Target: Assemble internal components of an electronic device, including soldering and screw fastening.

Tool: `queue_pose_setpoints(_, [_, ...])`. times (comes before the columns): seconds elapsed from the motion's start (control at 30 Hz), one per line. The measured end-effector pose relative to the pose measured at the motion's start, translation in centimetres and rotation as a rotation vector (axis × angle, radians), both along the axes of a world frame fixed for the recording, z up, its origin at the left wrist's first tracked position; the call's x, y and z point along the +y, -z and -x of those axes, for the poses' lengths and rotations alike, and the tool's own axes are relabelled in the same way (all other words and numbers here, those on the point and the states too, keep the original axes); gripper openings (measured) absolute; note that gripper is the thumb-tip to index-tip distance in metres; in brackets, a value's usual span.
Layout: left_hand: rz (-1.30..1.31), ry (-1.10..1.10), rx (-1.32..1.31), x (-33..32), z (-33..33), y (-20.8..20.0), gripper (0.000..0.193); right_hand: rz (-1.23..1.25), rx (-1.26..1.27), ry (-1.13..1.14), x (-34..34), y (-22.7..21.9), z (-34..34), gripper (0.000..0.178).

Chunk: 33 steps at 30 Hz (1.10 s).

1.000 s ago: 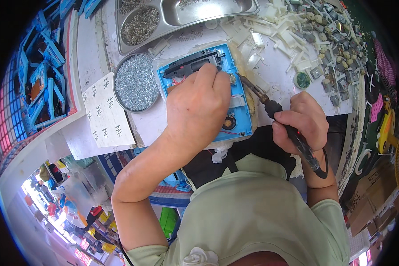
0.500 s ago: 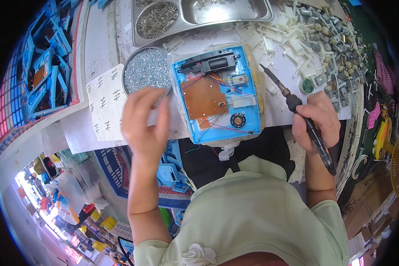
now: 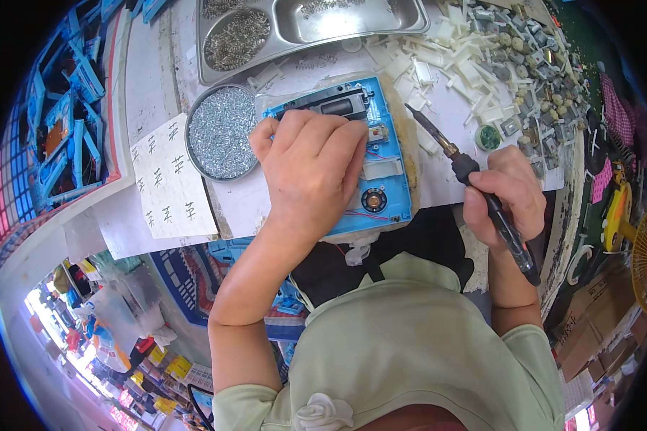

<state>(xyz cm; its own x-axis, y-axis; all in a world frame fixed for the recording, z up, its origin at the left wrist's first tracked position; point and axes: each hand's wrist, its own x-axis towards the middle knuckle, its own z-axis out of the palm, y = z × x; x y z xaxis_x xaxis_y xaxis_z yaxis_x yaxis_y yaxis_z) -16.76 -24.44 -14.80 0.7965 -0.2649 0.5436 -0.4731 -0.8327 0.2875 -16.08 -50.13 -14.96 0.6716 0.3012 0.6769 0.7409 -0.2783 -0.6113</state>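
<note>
The left hand (image 3: 310, 171) is curling over one blue case (image 3: 397, 167) near the edge of the table (image 3: 444, 172), fingertips hidden, grip unclear; the right hand (image 3: 514, 195) is gripping one soldering iron (image 3: 466, 167). One round dish (image 3: 223, 178) is holding metal bits (image 3: 223, 131).

The white-topped table (image 3: 444, 179) bears a metal tray (image 3: 349, 23), round dish (image 3: 223, 178), paper (image 3: 171, 185) and white parts (image 3: 474, 68).

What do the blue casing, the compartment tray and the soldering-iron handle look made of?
Blue casing: probably moulded plastic, semi-gloss; uniform colour, thin raised walls.
Compartment tray: metal, likely stainless steel, shiny; silver-grey with bright reflections.
Soldering-iron handle: perhaps hard plastic, dark and fairly glossy, judging by its highlights; a coating or wrap can't be ruled out.
</note>
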Motion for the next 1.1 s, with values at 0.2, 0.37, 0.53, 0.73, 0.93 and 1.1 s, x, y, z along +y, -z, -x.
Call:
queue_pose_setpoints(0.2, [-0.104,-0.051,0.039,-0.9,0.2,-0.3,0.022,0.023,0.031,-0.053,0.4,-0.3,-0.3,0.026])
queue_pose_setpoints(0.37, [-0.101,-0.036,0.020,-1.3,-0.3,-0.3,0.022,0.013,0.048,-0.054,0.4,0.1,-0.2,0.026])
queue_pose_setpoints(0.53, [-0.090,0.007,0.076,-0.7,0.0,-1.3,0.023,0.021,0.062,-0.047,-0.1,0.3,-0.2,0.026])
queue_pose_setpoints(0.73, [-0.136,-0.047,0.087,-1.4,0.2,-0.9,0.021,0.019,0.057,-0.040,-0.2,0.5,-0.3,0.026])
queue_pose_setpoints(0.93, [-0.175,-0.058,0.104,-1.5,0.0,-0.8,0.021,0.003,0.064,-0.040,-0.2,0.6,-0.1,0.029])
queue_pose_setpoints(1.1, [-0.164,-0.051,0.085,-1.5,-0.1,-0.7,0.021,0.012,0.067,-0.033,0.1,1.0,0.3,0.032])
